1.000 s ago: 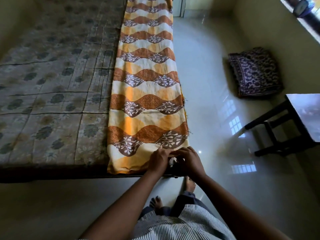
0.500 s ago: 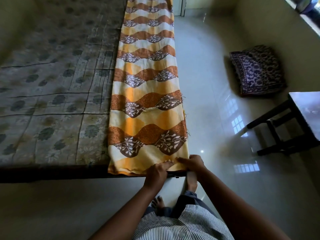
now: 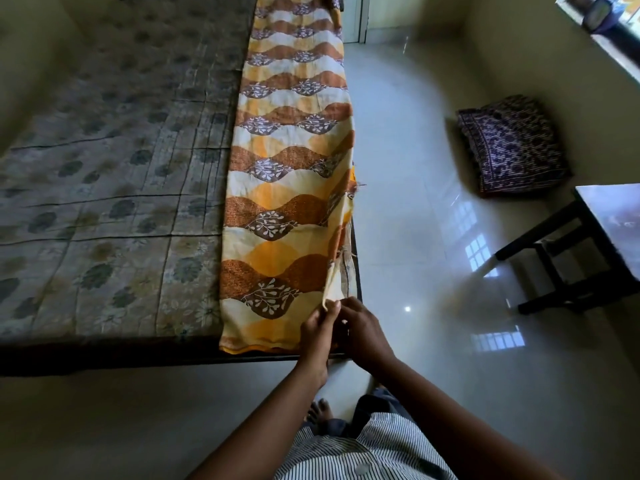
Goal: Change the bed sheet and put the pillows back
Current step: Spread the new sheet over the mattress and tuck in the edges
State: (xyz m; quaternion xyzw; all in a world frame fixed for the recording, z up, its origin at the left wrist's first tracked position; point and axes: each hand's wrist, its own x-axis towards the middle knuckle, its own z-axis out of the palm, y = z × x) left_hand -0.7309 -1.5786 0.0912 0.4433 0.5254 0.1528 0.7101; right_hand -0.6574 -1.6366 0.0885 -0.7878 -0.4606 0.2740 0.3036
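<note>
Now the folded bed sheet lies as a long strip along the mattress's right edge, running away from the person. Both grips pinch its near right corner, left hand beside right hand; the bare mattress spreads leftward.

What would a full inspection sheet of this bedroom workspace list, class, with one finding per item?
Surface: faded floral mattress mostly bare, on a dark bed frame.
Job's things: orange, brown and white wavy-patterned bed sheet, folded into a long strip along the mattress's right edge; its top layer is lifted at the near right corner. No pillows identified.
Clutter: folded purple patterned cloth on the glossy tiled floor.
Grippers: left hand and right hand, each grip pinching the sheet's corner.
Cables: nothing seen.
Surroundings: dark wooden table at right, window ledge above.
</note>
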